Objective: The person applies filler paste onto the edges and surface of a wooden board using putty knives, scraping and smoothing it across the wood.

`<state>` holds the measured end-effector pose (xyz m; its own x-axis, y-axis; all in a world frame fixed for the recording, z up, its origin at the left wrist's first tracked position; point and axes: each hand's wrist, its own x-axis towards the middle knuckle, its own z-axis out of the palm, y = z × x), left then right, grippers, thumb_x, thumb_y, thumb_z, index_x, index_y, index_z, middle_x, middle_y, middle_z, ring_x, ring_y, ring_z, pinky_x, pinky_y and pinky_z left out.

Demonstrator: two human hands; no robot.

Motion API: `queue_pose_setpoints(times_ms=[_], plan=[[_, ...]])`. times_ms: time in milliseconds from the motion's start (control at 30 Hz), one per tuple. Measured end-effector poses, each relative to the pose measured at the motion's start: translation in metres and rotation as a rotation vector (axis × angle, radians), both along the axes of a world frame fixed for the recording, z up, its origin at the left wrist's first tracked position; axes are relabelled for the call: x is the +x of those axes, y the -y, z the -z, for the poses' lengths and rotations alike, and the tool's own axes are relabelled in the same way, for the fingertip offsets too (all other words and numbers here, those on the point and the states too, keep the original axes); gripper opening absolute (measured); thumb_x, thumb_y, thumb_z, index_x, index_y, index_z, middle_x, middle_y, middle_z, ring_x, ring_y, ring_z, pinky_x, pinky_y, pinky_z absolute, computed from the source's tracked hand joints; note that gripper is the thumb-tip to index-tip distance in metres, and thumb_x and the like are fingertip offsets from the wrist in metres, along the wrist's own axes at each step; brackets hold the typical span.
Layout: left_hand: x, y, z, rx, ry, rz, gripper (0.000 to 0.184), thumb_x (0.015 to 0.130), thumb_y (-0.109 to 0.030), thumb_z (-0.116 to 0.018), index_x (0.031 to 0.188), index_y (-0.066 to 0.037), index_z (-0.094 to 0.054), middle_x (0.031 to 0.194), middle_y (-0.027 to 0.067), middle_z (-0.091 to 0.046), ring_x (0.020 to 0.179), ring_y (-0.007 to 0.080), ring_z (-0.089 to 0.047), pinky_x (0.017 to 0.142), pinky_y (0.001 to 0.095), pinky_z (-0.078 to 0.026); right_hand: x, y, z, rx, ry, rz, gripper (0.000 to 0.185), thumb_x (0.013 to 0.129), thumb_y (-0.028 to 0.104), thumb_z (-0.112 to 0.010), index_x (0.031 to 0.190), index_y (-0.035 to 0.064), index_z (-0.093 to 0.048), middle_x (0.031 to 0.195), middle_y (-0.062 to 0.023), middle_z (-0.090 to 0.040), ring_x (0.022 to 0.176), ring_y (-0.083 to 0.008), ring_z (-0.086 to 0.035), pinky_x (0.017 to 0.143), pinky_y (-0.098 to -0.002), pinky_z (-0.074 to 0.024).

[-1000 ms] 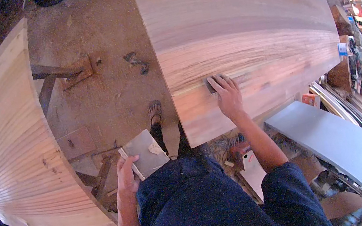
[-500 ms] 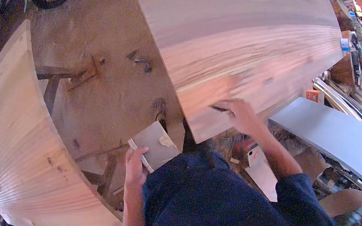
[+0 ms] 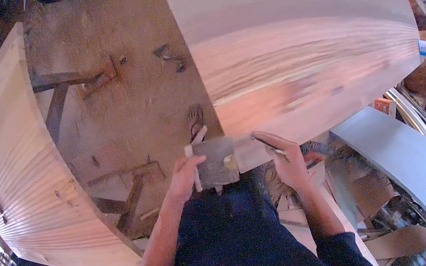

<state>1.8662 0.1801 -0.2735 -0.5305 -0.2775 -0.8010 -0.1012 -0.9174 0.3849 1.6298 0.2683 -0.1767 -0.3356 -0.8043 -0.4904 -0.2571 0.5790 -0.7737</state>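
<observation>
My left hand (image 3: 182,178) grips the wooden edge strip of a flat grey palette board (image 3: 211,158), held in front of my waist. A small pale yellowish dab of putty (image 3: 229,162) sits near the board's right side. My right hand (image 3: 290,165) is closed around a thin, dark-edged putty knife (image 3: 265,139), partly hidden by the fingers. The knife is just right of the palette, over the near edge of a large wooden panel (image 3: 295,18). This panel has streaked reddish grain and darker patches along its near part.
Another pale wooden panel (image 3: 21,165) stands on the left, with brown wooden supports (image 3: 59,108) beside it. A light blue-grey board (image 3: 403,157) lies at the right. Stacked strips and clutter line the right side. A foot (image 3: 196,118) shows on the brown floor.
My right hand has drawn back from the wooden panel's surface toward the palette board. My left hand has raised the board and brought it rightward, close to the knife.
</observation>
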Motion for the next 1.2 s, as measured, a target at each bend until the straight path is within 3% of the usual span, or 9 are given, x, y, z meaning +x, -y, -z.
queue_pose_setpoints(times_ms=[200, 267, 467, 667, 800, 900, 1000, 1067, 1200], plan=[[-0.060, 0.037, 0.011, -0.130, -0.070, 0.241, 0.066, 0.085, -0.003, -0.050, 0.145, -0.001, -0.023, 0.121, 0.0026, -0.055, 0.101, 0.0107, -0.052, 0.093, 0.0259, -0.040, -0.017, -0.046, 0.011, 0.034, 0.078, 0.534, 0.034, 0.082, -0.005, -0.050, 0.114, -0.0028, -0.060, 0.112, -0.0120, -0.063, 0.105, -0.0207, -0.059, 0.091, -0.0309, -0.0451], [-0.066, 0.037, 0.012, -0.186, -0.154, 0.159, 0.071, 0.083, -0.001, -0.049, 0.147, -0.003, -0.016, 0.132, 0.0030, -0.045, 0.109, 0.0109, -0.048, 0.097, 0.0260, -0.036, -0.020, -0.048, 0.003, 0.033, 0.194, 0.816, 0.030, 0.083, -0.002, -0.054, 0.112, -0.0062, -0.060, 0.107, -0.0117, -0.062, 0.102, -0.0189, -0.057, 0.092, -0.0310, -0.0433], [-0.072, 0.033, 0.009, -0.298, -0.229, 0.118, 0.078, 0.080, 0.005, -0.048, 0.147, -0.002, -0.010, 0.147, 0.0042, -0.029, 0.125, 0.0119, -0.035, 0.104, 0.0268, -0.028, -0.032, -0.061, -0.002, 0.079, 0.209, 1.033, 0.025, 0.081, -0.001, -0.058, 0.105, -0.0057, -0.061, 0.108, -0.0121, -0.062, 0.101, -0.0202, -0.058, 0.092, -0.0316, -0.0428], [-0.073, 0.029, 0.000, -0.275, -0.104, 0.163, 0.080, 0.077, 0.006, -0.048, 0.147, -0.001, -0.009, 0.148, 0.0089, -0.028, 0.130, 0.0155, -0.033, 0.107, 0.0282, -0.025, -0.036, -0.095, 0.014, 0.154, 0.038, 0.895, 0.032, 0.083, 0.001, -0.057, 0.114, -0.0016, -0.061, 0.105, -0.0094, -0.065, 0.095, -0.0177, -0.060, 0.081, -0.0291, -0.0495], [-0.073, 0.029, 0.001, -0.228, -0.102, 0.162, 0.080, 0.076, 0.005, -0.048, 0.147, -0.002, -0.012, 0.149, 0.0110, -0.027, 0.132, 0.0176, -0.031, 0.108, 0.0288, -0.023, -0.038, -0.103, 0.021, 0.070, 0.172, 0.952, 0.034, 0.082, -0.001, -0.056, 0.116, -0.0030, -0.060, 0.108, -0.0097, -0.064, 0.101, -0.0187, -0.058, 0.090, -0.0314, -0.0453], [-0.074, 0.020, 0.000, -0.253, 0.051, 0.072, 0.073, 0.068, -0.016, -0.064, 0.136, -0.004, -0.042, 0.122, 0.0090, -0.054, 0.113, 0.0229, -0.050, 0.098, 0.0372, -0.038, -0.036, -0.097, 0.016, 0.059, 0.190, 0.946, 0.030, 0.082, -0.001, -0.056, 0.112, -0.0043, -0.061, 0.108, -0.0110, -0.063, 0.100, -0.0192, -0.058, 0.090, -0.0304, -0.0437], [-0.071, 0.021, 0.001, -0.202, -0.084, 0.065, 0.078, 0.075, 0.002, -0.049, 0.146, -0.002, -0.017, 0.147, 0.0137, -0.030, 0.132, 0.0212, -0.033, 0.107, 0.0312, -0.026, -0.039, -0.103, 0.022, 0.060, 0.190, 0.912, 0.031, 0.084, -0.002, -0.054, 0.115, -0.0044, -0.059, 0.108, -0.0106, -0.063, 0.098, -0.0183, -0.059, 0.086, -0.0285, -0.0465], [-0.073, 0.021, -0.003, -0.150, -0.046, 0.041, 0.079, 0.074, -0.004, -0.053, 0.145, 0.001, -0.019, 0.144, 0.0160, -0.034, 0.127, 0.0226, -0.039, 0.106, 0.0327, -0.029, -0.048, -0.091, 0.018, 0.028, 0.249, 0.845, 0.033, 0.084, -0.003, -0.053, 0.117, -0.0050, -0.058, 0.108, -0.0106, -0.063, 0.098, -0.0180, -0.059, 0.085, -0.0284, -0.0475], [-0.067, 0.018, -0.005, -0.265, 0.029, 0.089, 0.076, 0.072, -0.009, -0.054, 0.142, 0.004, -0.027, 0.132, 0.0167, -0.047, 0.115, 0.0230, -0.049, 0.100, 0.0333, -0.037, -0.105, -0.077, 0.015, 0.066, -0.282, 0.303, 0.039, 0.081, -0.009, -0.050, 0.118, -0.0015, -0.059, 0.114, -0.0152, -0.063, 0.109, -0.0213, -0.058, 0.094, -0.0310, -0.0435]])
